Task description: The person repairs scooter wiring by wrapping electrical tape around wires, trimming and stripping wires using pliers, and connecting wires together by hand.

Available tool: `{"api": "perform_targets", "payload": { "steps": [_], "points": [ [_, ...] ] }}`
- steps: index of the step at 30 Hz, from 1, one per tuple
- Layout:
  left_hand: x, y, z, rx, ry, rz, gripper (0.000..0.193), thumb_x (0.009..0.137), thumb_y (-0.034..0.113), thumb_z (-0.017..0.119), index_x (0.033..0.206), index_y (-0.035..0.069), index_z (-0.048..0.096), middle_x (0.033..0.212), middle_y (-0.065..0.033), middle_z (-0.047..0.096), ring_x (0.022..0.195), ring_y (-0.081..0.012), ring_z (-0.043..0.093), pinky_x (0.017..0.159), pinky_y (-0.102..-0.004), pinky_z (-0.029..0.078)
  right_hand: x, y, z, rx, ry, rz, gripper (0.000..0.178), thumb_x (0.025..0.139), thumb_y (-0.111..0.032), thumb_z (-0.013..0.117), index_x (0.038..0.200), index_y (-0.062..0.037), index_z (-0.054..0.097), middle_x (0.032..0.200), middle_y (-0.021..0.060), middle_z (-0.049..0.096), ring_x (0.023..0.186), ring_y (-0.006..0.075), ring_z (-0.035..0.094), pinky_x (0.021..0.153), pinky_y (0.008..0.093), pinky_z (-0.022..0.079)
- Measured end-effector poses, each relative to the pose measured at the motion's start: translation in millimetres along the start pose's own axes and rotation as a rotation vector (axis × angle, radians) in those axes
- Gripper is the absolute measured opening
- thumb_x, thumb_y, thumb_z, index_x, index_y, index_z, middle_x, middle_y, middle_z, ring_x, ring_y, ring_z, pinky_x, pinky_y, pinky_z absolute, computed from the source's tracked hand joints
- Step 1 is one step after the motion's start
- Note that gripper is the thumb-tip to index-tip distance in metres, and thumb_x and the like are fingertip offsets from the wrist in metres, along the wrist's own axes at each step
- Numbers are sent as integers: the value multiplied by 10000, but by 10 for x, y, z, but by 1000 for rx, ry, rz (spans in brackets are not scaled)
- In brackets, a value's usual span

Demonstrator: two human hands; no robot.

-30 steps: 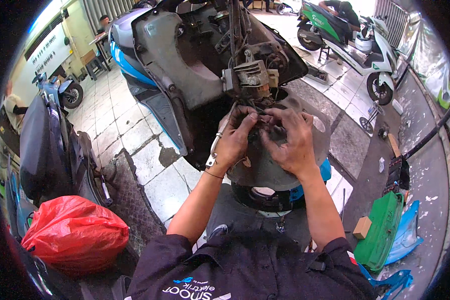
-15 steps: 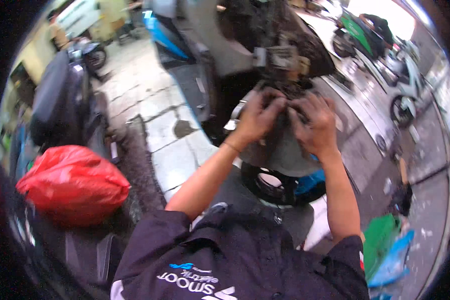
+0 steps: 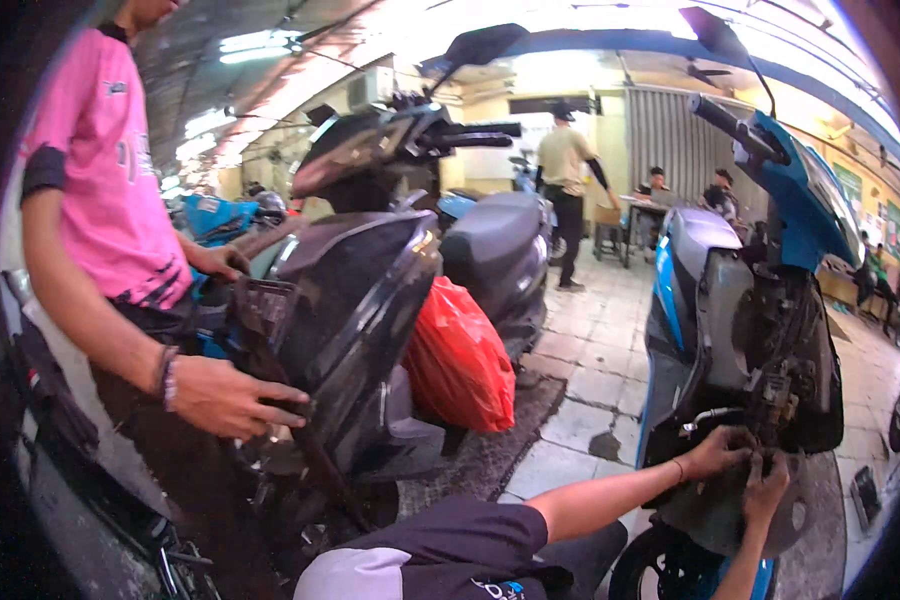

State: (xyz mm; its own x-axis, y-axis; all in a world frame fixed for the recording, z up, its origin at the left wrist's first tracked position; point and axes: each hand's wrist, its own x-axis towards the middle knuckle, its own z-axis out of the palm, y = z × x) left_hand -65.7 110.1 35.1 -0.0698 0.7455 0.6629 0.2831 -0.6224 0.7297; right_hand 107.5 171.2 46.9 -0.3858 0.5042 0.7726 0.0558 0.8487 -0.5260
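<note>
Blue scooter (image 3: 728,335), its inner front parts laid bare, is worked on by 2 bare hands at the right of the view, on the floor of a crowded workshop. The left hand (image 3: 718,453) is set before the scooter's lower front, its fingers bent and drawn in narrow. The right hand (image 3: 767,487) is raised just beside it, with the fingertips likewise gathered close. Whether a small part is pinched by either hand cannot be told, the tips being too small to make out. Above the hands, a boxy metal fitting (image 3: 778,392) is exposed; below them, a grey fender (image 3: 710,515) is seen over the front wheel (image 3: 632,575).

Fingertip work of this kind is best done, it is judged, with 1 hand used as a steady anchor and the other left free for fine movement. Light pressure would seem to be called for, since small parts could easily be bent or dropped in so tight a space. The gaze is better aimed squarely at the fingertips, as detail is easily missed near the edge of the view.

At left, a black scooter (image 3: 355,300) is attended by a co-worker in a pink shirt (image 3: 120,180). Between the 2 scooters, a red plastic bag (image 3: 462,355) is seen; farther back, a person in a beige shirt (image 3: 567,160) is pictured.
</note>
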Motion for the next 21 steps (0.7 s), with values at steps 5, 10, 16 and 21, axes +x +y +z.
{"api": "perform_targets", "payload": {
  "steps": [5, 10, 16, 21],
  "points": [
    [3, 45, 77, 74, 87, -58, 180, 905, 113, 678, 1038, -6, 659, 1007, -66, 689, 973, -132, 610, 888, -317, 496, -4, -7, 42, -41, 44, 102, 230, 935, -113, 604, 1082, 64, 603, 1041, 248, 654, 943, 425, 631, 831, 452, 482],
    [-10, 206, 77, 167, 69, -155, 193, 911, 128, 663, 1046, -10, 659, 1002, -67, 691, 977, -133, 607, 883, -310, 491, -16, 36, 29, 174, 8, 186, 255, 947, -144, 595, 1085, 70, 598, 1024, 256, 647, 952, 423, 628, 853, 464, 474],
    [-26, 340, 113, 116, 127, -231, 194, 930, 137, 657, 1063, -4, 671, 1027, -69, 704, 967, -124, 614, 893, -305, 490, 32, -103, -61, 273, 83, 114, 242, 930, -106, 591, 1113, 52, 598, 996, 231, 649, 961, 383, 643, 865, 445, 484],
    [-28, 328, 54, 152, 122, -288, 301, 941, 235, 696, 1140, 9, 691, 1092, -87, 706, 1020, -148, 606, 947, -324, 481, 99, -271, -186, 292, 13, -61, 247, 905, -40, 581, 1136, 43, 603, 1025, 205, 655, 988, 354, 646, 863, 430, 495]
  ]
}}
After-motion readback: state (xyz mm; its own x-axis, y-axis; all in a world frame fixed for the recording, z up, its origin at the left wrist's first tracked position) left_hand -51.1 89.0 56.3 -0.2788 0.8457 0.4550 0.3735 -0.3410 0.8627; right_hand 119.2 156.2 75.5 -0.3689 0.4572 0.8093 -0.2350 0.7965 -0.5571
